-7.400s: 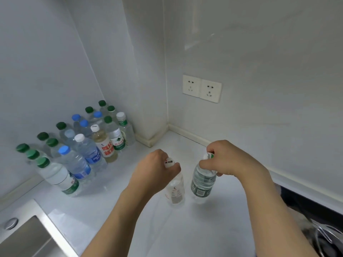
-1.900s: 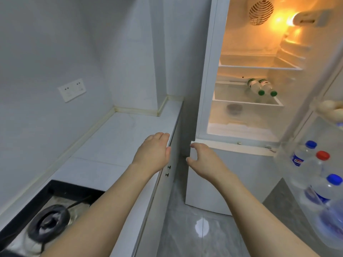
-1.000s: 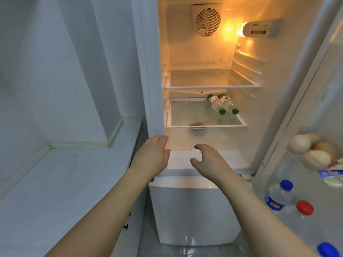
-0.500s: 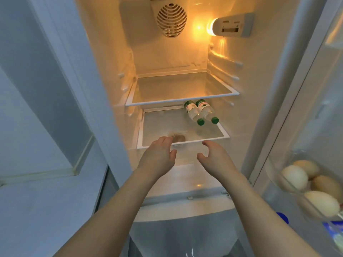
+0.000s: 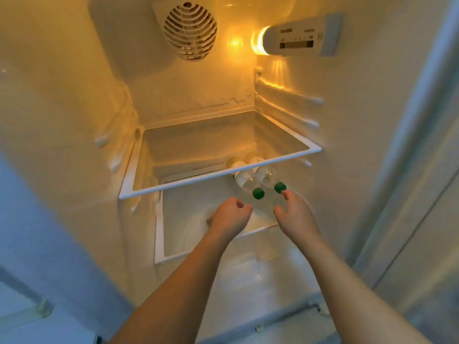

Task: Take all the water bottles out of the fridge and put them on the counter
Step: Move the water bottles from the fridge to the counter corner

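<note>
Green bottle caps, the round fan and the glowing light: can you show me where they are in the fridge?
left green cap (image 5: 258,193), head view, on the cap's flat top.
right green cap (image 5: 280,187), head view, on the cap's flat top.
round fan (image 5: 190,31), head view, middle of the slatted grille.
glowing light (image 5: 258,40), head view, on its bright end.

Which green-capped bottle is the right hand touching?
The right-hand bottle: the right hand has a fingertip at its cap. The left bottle sits untouched between both hands.

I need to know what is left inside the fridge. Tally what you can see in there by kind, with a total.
Green-capped water bottles, lying on the lower shelf: 2
Glass shelves: 2
Fan vent: 1
Lamp and control unit: 1
Total: 6
</note>
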`<control>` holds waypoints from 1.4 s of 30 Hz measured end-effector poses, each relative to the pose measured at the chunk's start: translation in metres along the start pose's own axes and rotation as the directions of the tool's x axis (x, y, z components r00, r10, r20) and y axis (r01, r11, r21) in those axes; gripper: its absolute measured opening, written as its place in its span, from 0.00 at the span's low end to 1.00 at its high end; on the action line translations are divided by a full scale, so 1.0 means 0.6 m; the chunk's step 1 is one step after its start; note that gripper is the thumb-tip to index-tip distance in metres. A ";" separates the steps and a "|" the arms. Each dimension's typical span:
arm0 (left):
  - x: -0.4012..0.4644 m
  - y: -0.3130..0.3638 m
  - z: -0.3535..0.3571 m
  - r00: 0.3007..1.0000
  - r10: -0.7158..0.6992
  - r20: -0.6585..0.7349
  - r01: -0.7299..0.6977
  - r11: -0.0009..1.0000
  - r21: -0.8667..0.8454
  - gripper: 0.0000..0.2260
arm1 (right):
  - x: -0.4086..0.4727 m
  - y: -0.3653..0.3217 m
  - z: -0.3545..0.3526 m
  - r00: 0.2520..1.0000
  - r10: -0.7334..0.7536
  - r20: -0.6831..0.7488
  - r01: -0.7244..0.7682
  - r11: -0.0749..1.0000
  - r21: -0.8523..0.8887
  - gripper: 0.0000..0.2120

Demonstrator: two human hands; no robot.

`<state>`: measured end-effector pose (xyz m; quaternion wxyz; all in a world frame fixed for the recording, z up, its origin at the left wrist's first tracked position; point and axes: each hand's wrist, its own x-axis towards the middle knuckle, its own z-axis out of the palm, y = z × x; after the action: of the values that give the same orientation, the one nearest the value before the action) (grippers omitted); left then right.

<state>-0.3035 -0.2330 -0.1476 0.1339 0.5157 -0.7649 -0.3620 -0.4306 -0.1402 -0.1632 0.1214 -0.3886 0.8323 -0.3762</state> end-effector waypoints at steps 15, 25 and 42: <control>0.142 0.059 0.076 0.941 -0.327 0.086 0.337 0.926 -0.172 0.31 | 0.147 0.039 0.050 0.992 0.124 -0.010 -0.125 0.992 -0.034 0.16; 0.145 0.024 0.068 0.949 -0.313 -0.041 0.306 0.943 -0.127 0.26 | 0.151 0.038 0.068 0.987 0.078 -0.144 -0.106 0.974 -0.200 0.21; 0.115 0.002 0.039 0.942 -0.334 -0.031 0.287 0.853 -0.437 0.15 | 0.122 0.049 0.072 0.966 0.030 -0.257 -0.037 0.999 -0.020 0.21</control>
<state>-0.3478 -0.2843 -0.1750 0.2233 0.6091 -0.5657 -0.5091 -0.4743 -0.2050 -0.2075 0.0144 -0.3240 0.8520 -0.4109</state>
